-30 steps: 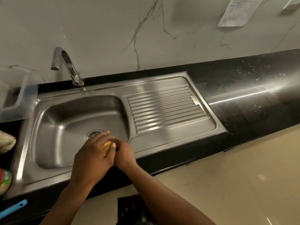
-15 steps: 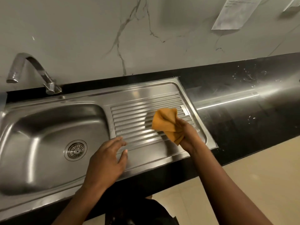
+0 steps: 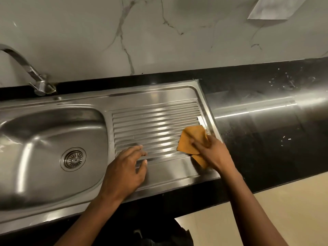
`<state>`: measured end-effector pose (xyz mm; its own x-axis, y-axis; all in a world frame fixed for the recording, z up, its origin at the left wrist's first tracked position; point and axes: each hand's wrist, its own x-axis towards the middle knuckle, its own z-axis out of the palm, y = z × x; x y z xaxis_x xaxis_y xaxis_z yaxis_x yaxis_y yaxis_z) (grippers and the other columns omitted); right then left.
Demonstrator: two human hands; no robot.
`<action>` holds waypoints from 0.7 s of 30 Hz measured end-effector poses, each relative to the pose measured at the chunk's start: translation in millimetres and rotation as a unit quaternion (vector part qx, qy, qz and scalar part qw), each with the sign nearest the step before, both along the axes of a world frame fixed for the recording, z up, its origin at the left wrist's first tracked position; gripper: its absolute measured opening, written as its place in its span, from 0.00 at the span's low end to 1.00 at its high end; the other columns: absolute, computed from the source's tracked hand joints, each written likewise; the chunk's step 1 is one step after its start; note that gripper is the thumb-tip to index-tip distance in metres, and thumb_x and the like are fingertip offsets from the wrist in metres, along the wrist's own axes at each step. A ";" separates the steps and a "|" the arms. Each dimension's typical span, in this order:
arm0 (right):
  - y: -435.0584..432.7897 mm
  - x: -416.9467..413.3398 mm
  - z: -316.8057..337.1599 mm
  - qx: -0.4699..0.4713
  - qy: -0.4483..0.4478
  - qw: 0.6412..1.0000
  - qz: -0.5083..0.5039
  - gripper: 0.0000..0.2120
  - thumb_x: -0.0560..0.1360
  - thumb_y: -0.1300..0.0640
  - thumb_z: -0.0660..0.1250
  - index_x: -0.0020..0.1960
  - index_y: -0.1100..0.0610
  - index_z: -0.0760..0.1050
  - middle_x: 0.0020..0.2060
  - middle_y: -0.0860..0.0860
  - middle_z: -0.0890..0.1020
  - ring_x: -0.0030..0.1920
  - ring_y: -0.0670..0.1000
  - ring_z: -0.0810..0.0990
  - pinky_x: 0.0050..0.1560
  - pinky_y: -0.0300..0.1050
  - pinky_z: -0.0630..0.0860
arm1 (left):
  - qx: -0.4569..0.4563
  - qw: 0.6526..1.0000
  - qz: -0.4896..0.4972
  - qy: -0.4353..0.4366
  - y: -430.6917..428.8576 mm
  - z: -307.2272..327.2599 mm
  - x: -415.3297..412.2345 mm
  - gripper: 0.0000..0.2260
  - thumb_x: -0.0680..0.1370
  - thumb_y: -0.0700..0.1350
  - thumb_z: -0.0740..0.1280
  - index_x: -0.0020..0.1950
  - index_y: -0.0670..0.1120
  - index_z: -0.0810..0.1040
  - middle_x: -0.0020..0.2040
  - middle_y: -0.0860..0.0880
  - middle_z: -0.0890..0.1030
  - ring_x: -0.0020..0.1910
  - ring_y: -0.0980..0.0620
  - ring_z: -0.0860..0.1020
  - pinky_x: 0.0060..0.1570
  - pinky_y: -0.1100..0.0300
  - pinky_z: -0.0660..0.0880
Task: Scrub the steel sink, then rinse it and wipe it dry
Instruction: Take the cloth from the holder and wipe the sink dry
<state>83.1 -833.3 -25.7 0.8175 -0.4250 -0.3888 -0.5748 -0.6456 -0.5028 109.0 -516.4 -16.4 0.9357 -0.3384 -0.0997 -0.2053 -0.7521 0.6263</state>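
two hands are seen over the steel sink [image 3: 53, 102]. an orange cloth [image 3: 192, 137] is pressed onto the right end of the ribbed drainboard [image 3: 152, 125] by the right hand [image 3: 214, 153], fingers laid fairly straight across it. the left hand [image 3: 126, 167] is held loosely spread at the drainboard's near edge, contact can't be told. a round drain strainer [image 3: 73, 159] is set in the basin [image 3: 35, 157] floor.

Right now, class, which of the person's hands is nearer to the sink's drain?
Left. The left hand is over the drainboard's left part, just right of the basin with the drain; the right hand presses the orange cloth at the drainboard's far right end.
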 end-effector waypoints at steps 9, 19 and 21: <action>-4.9 -0.8 -31.9 -0.120 -0.084 0.963 0.224 0.27 0.78 0.45 0.71 0.74 0.51 0.71 0.71 0.52 0.77 0.76 0.55 0.69 0.78 0.57 0.63 | 0.012 1.000 -0.009 -0.004 0.7 0.7 10.0 0.11 0.80 0.50 0.72 0.63 0.56 0.84 0.72 0.59 0.79 0.69 0.57 0.77 0.64 0.59 0.75; -18.5 -6.1 -42.3 -0.169 -0.119 0.919 0.336 0.27 0.80 0.47 0.67 0.78 0.47 0.70 0.76 0.48 0.72 0.75 0.53 0.71 0.73 0.57 0.71 | 0.019 1.000 -0.002 -0.012 10.5 -1.0 23.6 0.12 0.81 0.51 0.71 0.64 0.56 0.84 0.72 0.59 0.79 0.69 0.57 0.78 0.64 0.58 0.76; -10.5 7.5 -30.0 -0.124 -0.171 0.941 0.264 0.24 0.77 0.59 0.73 0.72 0.51 0.76 0.59 0.48 0.84 0.56 0.48 0.83 0.55 0.47 0.82 | 0.018 1.000 0.000 -0.011 10.9 -0.3 25.7 0.12 0.81 0.51 0.71 0.64 0.56 0.84 0.72 0.59 0.79 0.69 0.57 0.78 0.64 0.59 0.76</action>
